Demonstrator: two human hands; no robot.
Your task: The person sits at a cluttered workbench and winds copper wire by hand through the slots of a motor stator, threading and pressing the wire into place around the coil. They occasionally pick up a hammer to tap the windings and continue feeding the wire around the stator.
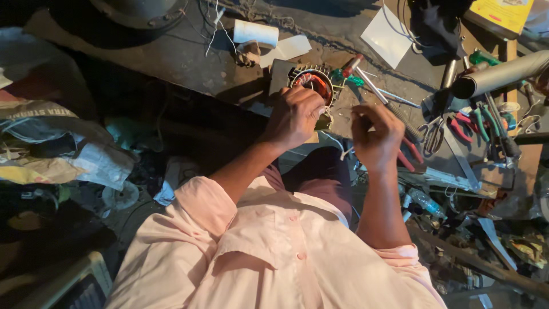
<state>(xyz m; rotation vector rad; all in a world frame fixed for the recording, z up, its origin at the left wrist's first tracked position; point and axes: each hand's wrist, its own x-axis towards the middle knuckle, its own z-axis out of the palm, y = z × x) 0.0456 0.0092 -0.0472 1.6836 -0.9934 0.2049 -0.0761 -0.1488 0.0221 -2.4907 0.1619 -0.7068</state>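
Gripping the motor stator (316,86) — left hand (294,117); right hand (374,137) apparently pinching thread.

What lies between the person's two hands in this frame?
In the head view, a thin white cord hangs in the gap between the left hand on the motor stator and the right hand; below is dark cloth.

I see a yellow printed package (503,14), flat and rectangular, in the upper right corner of the frame. At the left edge lies a crumpled sack (40,114) in white and grey with dark print and a red band. No screens or signs visible.
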